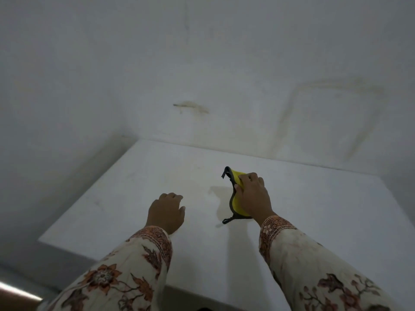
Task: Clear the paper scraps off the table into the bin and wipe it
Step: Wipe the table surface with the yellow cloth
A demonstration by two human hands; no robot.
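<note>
Here the right hand (252, 194) grasps a yellow cloth (236, 204) with dark edging and corner loops on the white table (314, 209); left hand (166, 212) loosely curled, holding nothing.

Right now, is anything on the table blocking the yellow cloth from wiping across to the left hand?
Nothing visible is. The right hand grips the yellow cloth on the white table; the tabletop between it and the left hand shows only shadow.
</note>
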